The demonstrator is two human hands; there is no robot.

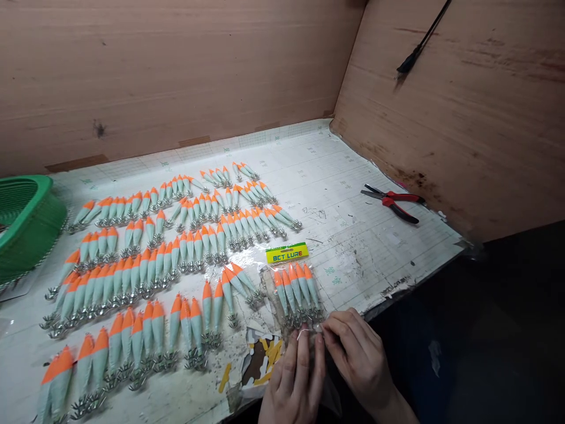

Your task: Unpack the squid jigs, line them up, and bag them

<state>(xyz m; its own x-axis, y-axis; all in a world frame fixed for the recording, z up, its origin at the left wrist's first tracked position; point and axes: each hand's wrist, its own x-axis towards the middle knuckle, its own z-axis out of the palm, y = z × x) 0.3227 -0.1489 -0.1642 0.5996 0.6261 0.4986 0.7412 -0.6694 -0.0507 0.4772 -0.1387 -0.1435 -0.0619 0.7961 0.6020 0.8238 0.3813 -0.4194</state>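
Observation:
A clear plastic bag with a yellow and green header card (pixel 286 253) reading "BCT LURE" lies at the table's front edge. Inside it several orange and pale green lures (pixel 296 288) lie side by side, hooks toward me. My left hand (pixel 298 374) rests on the bag's near end, fingers slightly spread and pressing on the plastic below the hooks. Beside it, my right hand (pixel 353 353) pinches the bag's near edge between thumb and fingers. Many loose lures (pixel 145 271) of the same colours lie in rows on the left of the table.
A green basket (pixel 33 227) stands at the far left. Pliers with red and black handles (pixel 392 203) lie at the right. Yellow and white scraps (pixel 269 356) sit near my left hand. Cardboard walls (pixel 185 70) border the table (pixel 304 159) behind and at right.

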